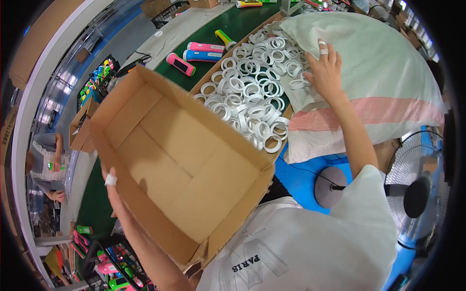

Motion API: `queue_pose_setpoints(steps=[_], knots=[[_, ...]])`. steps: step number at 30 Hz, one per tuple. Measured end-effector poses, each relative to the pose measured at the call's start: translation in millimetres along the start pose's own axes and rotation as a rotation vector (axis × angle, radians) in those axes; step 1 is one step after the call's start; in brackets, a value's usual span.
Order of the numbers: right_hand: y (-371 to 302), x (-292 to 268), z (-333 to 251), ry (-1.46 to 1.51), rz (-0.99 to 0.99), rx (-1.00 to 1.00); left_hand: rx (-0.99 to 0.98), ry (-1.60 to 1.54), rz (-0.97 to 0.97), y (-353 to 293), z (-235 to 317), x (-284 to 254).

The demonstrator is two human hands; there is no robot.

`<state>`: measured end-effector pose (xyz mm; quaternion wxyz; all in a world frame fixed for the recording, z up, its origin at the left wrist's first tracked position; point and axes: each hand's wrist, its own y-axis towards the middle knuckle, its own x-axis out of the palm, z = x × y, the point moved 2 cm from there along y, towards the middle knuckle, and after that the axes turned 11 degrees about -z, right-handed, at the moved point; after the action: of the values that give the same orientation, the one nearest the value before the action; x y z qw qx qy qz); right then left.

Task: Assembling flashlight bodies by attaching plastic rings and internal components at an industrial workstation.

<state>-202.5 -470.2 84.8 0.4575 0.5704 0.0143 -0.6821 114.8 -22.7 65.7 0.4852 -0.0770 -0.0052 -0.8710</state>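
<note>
An empty open-topped cardboard box hangs tilted in front of me. My left hand grips it by its left wall, with the fingers partly hidden behind the cardboard and white tape on one of them. My right hand is open, fingers spread, at the edge of a big pale green woven sack with a pink band. White tape wraps one of its fingers. Just left of that hand, many white plastic rings lie heaped in a shallow cardboard tray; some reach the sack's mouth.
Pink, blue and yellow flashlights lie on the green conveyor belt beyond the tray. Black crates of flashlights stand at lower left. A fan stands at right. Another person sits across the belt at left.
</note>
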Motion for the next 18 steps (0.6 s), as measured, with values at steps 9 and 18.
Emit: queue_pose_setpoints(steps=[9,18], knots=[[-84,12,5,0.503,-0.445,-0.182,0.071,0.138,-0.278,43,18,123],[-90,-2,2,0.641,-0.391,-0.301,0.013,0.11,-0.351,61,1,123]])
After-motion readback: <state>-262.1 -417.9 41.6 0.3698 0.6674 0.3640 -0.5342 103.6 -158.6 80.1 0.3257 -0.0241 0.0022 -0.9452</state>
